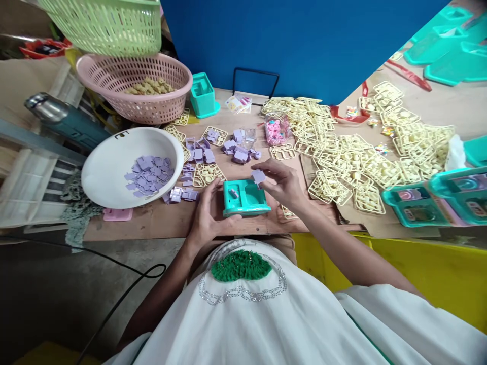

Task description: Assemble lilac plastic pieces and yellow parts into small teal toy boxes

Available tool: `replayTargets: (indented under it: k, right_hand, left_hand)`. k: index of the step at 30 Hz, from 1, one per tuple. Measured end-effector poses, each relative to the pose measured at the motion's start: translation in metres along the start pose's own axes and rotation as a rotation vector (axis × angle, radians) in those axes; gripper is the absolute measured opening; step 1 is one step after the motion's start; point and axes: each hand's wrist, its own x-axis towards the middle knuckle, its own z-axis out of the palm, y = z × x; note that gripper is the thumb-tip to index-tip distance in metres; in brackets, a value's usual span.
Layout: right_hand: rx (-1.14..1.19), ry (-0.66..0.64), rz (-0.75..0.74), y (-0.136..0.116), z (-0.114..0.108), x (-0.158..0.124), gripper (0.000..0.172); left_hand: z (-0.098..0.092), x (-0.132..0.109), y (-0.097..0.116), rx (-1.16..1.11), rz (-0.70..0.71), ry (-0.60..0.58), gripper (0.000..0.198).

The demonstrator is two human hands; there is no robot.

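Centrally: teal housing (245,198), clasped by left hand (207,215) to steady it; right hand (283,185) pinches lilac tile (258,176) just above; bowl (101,175) of tiles left, within reach.

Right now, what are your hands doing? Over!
Left hand steadies teal toy part. Right hand pinches purple piece above it. Nothing between them.

1. The light green plastic lattice basket (106,23) is cut off by the top edge.
2. The left hand (207,215) hides the near left corner of the small teal plastic toy block (245,197).
3. The right hand (283,182) covers part of the flat purple plastic piece (258,176).
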Motion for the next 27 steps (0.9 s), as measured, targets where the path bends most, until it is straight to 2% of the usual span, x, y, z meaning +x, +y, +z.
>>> replayTargets:
  k: [2, 4, 6, 8, 10, 13, 15, 17, 20, 27]
  right_hand:
    - [-0.264, 0.074, -0.044, 0.006, -0.006, -0.004, 0.031]
    - [-0.505, 0.05, -0.038, 0.011, -0.011, -0.004, 0.036]
    - [-0.684, -0.019, 0.034, 0.015, -0.014, -0.002, 0.038]
    - [-0.773, -0.062, 0.104, 0.014, -0.015, 0.0, 0.036]
    - [-0.73, -0.024, 0.097, 0.01, -0.013, -0.001, 0.037]
    - [-0.451, 0.134, -0.051, -0.005, 0.0, -0.011, 0.041]
    - [-0.271, 0.221, -0.155, -0.015, 0.014, -0.019, 0.04]
    - [-0.184, 0.271, -0.23, -0.022, 0.028, -0.025, 0.039]
    - [-0.175, 0.295, -0.264, -0.025, 0.038, -0.027, 0.039]
    - [-0.278, 0.252, -0.259, -0.02, 0.035, -0.026, 0.037]
  left_hand:
    - [0.001, 0.002, 0.016, 0.055, 0.056, 0.138, 0.067]
    - [0.001, 0.008, 0.033, 0.226, 0.082, 0.2, 0.036]
    - [-0.001, 0.02, 0.046, 0.307, 0.116, 0.112, 0.018]
    - [-0.006, 0.035, 0.053, 0.376, 0.126, -0.003, 0.013]
    - [-0.01, 0.051, 0.056, 0.479, 0.105, -0.092, 0.013]
    - [-0.014, 0.066, 0.056, 0.592, 0.087, -0.189, 0.018]
    - [-0.015, 0.07, 0.055, 0.587, 0.088, -0.233, 0.015]
    - [-0.016, 0.073, 0.053, 0.536, 0.09, -0.267, 0.011]
    - [-0.018, 0.077, 0.051, 0.444, 0.095, -0.315, 0.011]
    - [-0.025, 0.086, 0.044, 0.289, 0.09, -0.411, 0.021]
